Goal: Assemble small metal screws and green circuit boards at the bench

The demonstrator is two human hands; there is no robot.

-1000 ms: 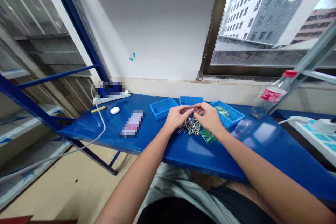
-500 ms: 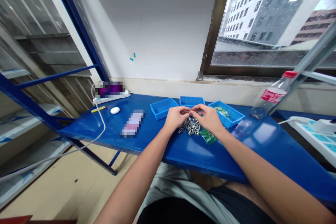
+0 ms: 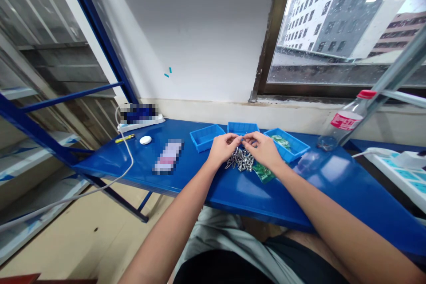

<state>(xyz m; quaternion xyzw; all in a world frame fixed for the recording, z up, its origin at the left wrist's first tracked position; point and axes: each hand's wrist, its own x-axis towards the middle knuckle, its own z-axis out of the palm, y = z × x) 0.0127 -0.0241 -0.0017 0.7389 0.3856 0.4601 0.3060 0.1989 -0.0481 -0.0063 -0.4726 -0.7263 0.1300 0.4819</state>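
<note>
My left hand and my right hand meet at the fingertips above a heap of small shiny metal parts. Both are closed in a pinch, and whatever sits between the fingers is too small to make out. Green circuit boards lie beside the heap, partly under my right wrist. Behind my hands stand a left blue bin and a middle blue bin, the latter partly covered by my fingers. In the right blue bin lie more green pieces.
On the blue table are a pixelated flat rectangle, a white round object and a yellow-handled tool. A white cable hangs over the left edge. A clear bottle and a white power strip stand right.
My hands stay over the metal heap, with only small shifts of the fingers. The right fingertips have moved slightly against the left ones. The bins and boards have not moved.
</note>
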